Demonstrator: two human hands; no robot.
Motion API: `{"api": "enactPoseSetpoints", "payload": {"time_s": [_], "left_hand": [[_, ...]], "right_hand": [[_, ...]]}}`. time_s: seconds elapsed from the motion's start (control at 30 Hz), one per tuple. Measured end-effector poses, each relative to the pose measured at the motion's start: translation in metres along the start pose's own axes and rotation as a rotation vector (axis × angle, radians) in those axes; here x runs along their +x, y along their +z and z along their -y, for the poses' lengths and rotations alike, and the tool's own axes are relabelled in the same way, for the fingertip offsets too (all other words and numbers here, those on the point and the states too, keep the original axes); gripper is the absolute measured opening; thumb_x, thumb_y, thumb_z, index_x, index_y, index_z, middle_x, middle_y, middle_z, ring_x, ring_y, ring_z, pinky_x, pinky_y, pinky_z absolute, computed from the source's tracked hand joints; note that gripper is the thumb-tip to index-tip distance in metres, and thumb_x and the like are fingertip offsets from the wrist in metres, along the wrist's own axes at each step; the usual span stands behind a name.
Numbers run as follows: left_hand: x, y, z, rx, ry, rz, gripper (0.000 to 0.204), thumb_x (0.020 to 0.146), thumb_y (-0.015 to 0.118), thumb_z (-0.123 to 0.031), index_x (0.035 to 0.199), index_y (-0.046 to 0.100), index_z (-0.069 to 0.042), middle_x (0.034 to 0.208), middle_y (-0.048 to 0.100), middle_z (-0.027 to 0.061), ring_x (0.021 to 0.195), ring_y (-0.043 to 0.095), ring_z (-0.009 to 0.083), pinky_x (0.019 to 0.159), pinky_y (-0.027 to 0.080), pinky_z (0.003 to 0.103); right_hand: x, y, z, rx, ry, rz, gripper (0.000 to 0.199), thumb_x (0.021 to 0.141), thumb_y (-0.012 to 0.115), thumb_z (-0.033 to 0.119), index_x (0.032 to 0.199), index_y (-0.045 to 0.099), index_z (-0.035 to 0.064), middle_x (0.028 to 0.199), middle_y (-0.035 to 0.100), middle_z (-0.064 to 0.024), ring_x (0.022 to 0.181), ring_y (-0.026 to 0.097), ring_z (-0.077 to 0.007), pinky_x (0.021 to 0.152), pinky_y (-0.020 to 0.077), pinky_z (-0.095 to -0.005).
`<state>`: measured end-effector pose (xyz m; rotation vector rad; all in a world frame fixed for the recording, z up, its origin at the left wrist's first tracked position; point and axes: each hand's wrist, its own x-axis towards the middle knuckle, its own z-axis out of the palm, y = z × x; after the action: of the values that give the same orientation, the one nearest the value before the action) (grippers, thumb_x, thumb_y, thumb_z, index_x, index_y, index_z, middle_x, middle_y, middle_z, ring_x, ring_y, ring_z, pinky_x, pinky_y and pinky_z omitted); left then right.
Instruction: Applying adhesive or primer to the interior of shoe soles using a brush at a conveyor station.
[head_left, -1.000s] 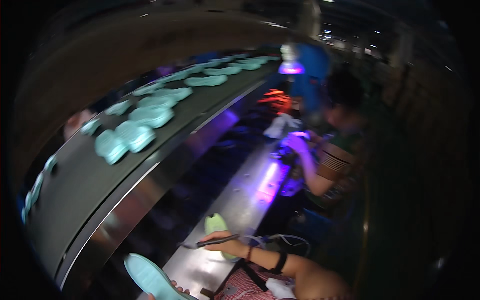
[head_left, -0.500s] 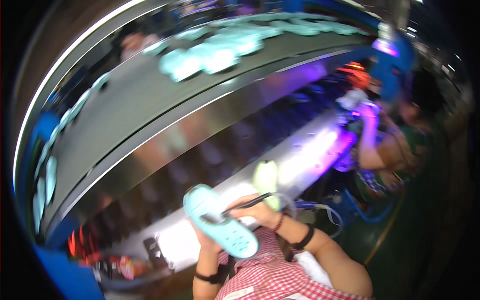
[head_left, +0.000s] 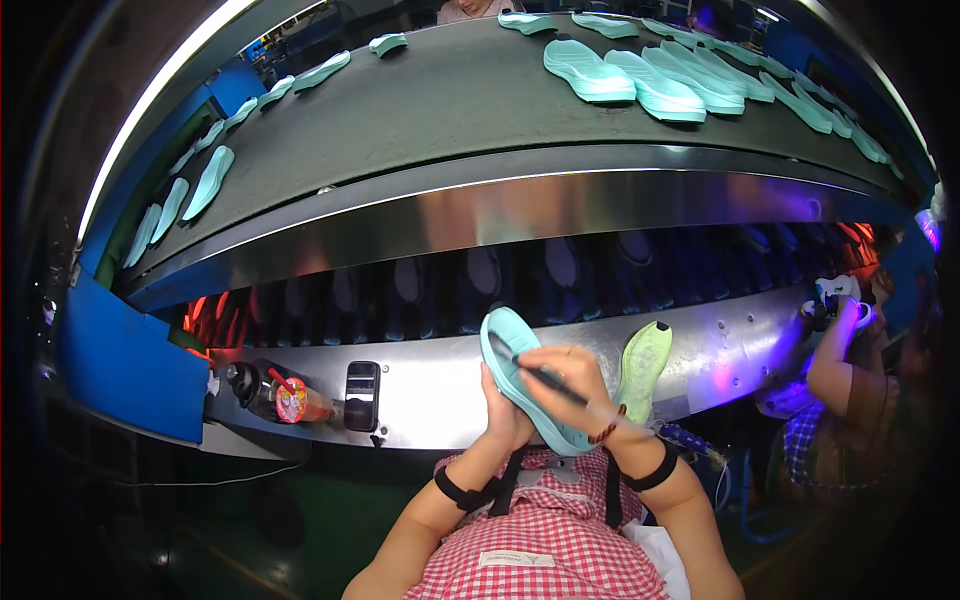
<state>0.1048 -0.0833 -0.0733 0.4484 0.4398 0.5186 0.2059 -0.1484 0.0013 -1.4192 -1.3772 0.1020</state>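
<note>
- Well off to the left of the fingers, a dark bottle [head_left: 252,388] lies on its side, with a lidded cup [head_left: 300,402] and a red straw just beside it.
- Nearer to the fingers, on their left, I see a flat black device [head_left: 362,396] on the metal tabletop [head_left: 430,400].
- Beyond the fingers, past the tabletop's far edge, a dark conveyor belt [head_left: 430,115] curves across, carrying pale teal soles, the closest bunch [head_left: 668,85] up and to the right.
- The left hand [head_left: 507,418] supports a teal sole [head_left: 532,402] from below and along its left edge; its fingers are mostly hidden behind, so I cannot tell how widely they spread.
- That sole tilts between both hands' fingers, raised over the tabletop's near edge.
- The right hand [head_left: 572,385] has its fingers closed round a slim dark tool [head_left: 553,381]; the tip sits over the sole's upper part, though I cannot tell whether it touches.
- Just right of those fingers, a pale green sole [head_left: 643,368] lies on the tabletop.
- Farther right, well apart from the fingers, a co-worker's arm [head_left: 835,360] reaches up toward a white shoe [head_left: 838,290].
</note>
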Motion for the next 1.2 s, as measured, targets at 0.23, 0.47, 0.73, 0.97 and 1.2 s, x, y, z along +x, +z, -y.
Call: {"api": "enactPoseSetpoints", "payload": {"time_s": [0.23,0.47,0.73,0.97,1.2], "left_hand": [[-0.004,-0.017,-0.044,0.019,0.016,0.194,0.077,0.081,0.014,-0.067,0.124,0.04,-0.009,0.117,0.049,0.0114,0.105,0.05,0.0293,0.089,0.041,0.044],[-0.018,0.021,-0.031,-0.262,-0.092,0.271,0.074,0.083,0.016,-0.064,0.127,0.037,-0.008,0.122,0.046,0.0136,0.106,0.05,0.0293,0.09,0.041,0.043],[-0.022,0.031,-0.045,-0.119,0.032,0.136,0.086,0.078,0.011,-0.071,0.123,0.04,-0.005,0.107,0.054,0.018,0.091,0.056,0.0325,0.081,0.046,0.043],[-0.017,0.045,-0.058,-0.036,0.402,0.016,0.089,0.074,0.012,-0.075,0.115,0.045,-0.003,0.09,0.058,0.0193,0.077,0.057,0.0336,0.07,0.047,0.044],[-0.021,0.057,-0.079,-0.048,0.498,0.092,0.087,0.075,0.016,-0.075,0.115,0.045,-0.003,0.089,0.057,0.0195,0.072,0.057,0.0334,0.067,0.048,0.044]], "right_hand": [[-0.039,-0.039,0.014,0.277,0.186,0.46,0.018,0.069,0.066,0.009,0.085,0.065,0.0029,0.08,0.065,-0.0116,0.071,0.064,-0.0213,0.067,0.0498,-0.0288],[0.0,-0.039,0.035,0.29,0.246,0.225,0.017,0.07,0.067,0.004,0.088,0.065,0.0013,0.085,0.065,-0.0123,0.079,0.062,-0.0168,0.07,0.0491,-0.0259],[-0.008,-0.049,0.036,0.407,0.158,0.333,0.021,0.071,0.067,0.003,0.091,0.065,0.0022,0.091,0.064,-0.0123,0.086,0.062,-0.0196,0.08,0.0479,-0.0289],[-0.015,-0.055,0.029,0.387,0.12,0.32,0.022,0.069,0.069,0.002,0.09,0.065,0.0021,0.09,0.065,-0.0111,0.085,0.062,-0.0228,0.077,0.0486,-0.0306],[-0.021,-0.06,0.022,0.352,0.162,0.225,0.021,0.069,0.069,0.002,0.089,0.065,0.0019,0.091,0.064,-0.0111,0.085,0.062,-0.0207,0.078,0.0482,-0.0312]]}}
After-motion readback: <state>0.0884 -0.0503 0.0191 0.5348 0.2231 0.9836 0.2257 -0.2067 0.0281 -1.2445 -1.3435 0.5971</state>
